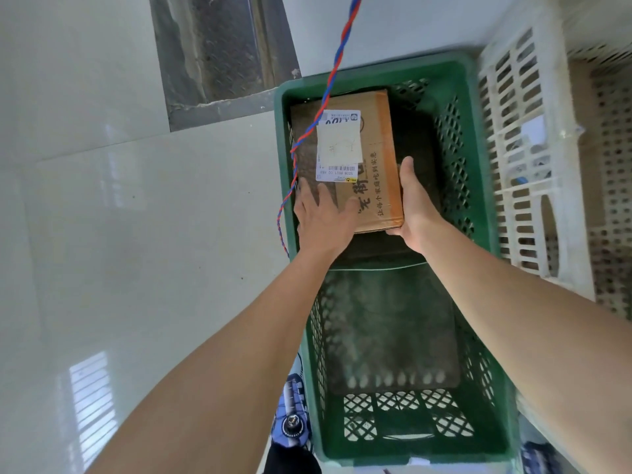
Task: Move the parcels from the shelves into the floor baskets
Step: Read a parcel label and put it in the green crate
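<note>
A brown cardboard parcel with a white shipping label sits inside the far half of a green plastic floor basket. My left hand lies on the parcel's near left corner, fingers spread and straight on its top. My right hand holds the parcel's right side, thumb along the edge and fingers hidden under or behind the box. The basket's near half holds a flat dark parcel on the bottom.
A white slatted basket stands right of the green one, touching it. A twisted red and blue cord hangs down over the parcel and the basket's left rim. Pale floor tiles spread to the left. A shoe shows below.
</note>
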Demonstrator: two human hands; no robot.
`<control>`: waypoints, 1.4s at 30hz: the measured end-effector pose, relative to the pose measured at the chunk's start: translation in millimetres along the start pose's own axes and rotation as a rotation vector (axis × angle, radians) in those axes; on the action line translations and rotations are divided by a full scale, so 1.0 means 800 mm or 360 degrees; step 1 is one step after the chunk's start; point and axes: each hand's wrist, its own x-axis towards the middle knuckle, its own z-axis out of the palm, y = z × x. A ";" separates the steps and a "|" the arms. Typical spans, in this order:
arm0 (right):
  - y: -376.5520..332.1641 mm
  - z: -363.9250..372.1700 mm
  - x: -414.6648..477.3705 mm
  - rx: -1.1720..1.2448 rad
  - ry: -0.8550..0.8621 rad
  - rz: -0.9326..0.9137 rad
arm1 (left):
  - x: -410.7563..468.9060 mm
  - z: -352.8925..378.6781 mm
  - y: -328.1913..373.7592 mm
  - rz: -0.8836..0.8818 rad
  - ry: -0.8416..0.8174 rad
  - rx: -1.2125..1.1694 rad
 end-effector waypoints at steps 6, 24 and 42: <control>0.008 0.004 0.004 -0.0040 0.0002 -0.0069 | 0.009 0.007 -0.011 0.0084 -0.0006 0.0191; -0.067 -0.047 -0.291 0.0443 0.0180 -0.0850 | -0.223 -0.096 0.153 0.0590 -0.0233 -0.0499; -0.129 -0.352 -0.908 0.0791 0.0710 -0.1580 | -0.775 -0.091 0.502 0.1288 -0.0626 -0.0587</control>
